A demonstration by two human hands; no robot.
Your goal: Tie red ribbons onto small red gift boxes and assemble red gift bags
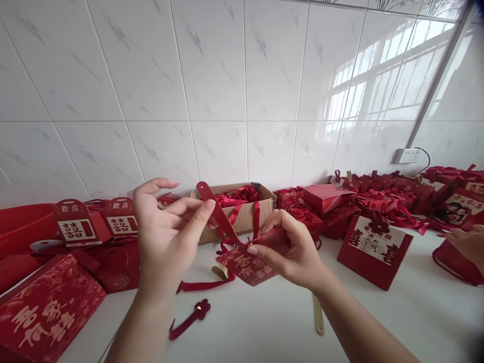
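Both hands pinch with their fingers: left hand (166,242) a dark-red strap (221,218), right hand (297,252) a gold-lettered red box (247,268).

Bare counter (264,322) ahead, cardboard box (245,214) behind

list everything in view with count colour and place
small red paper box with gold characters: one, red, in right fingers
flat red paper strap: one, red, pinched by left fingers
brown cardboard carton: one, brown, behind hands, holds red ribbons
loose red strap with flower-shaped end: one, red, counter by left wrist
pale flat stick: one, beige, counter under right forearm
large red printed box: one, red and gold, bottom left
red label tags: two, red and white, left
red box with photo label: one, red, right of centre
pile of red boxes and ribbons: many, red, back right
another person's hand: one, right edge
left hand: one, centre left
right hand: one, centre
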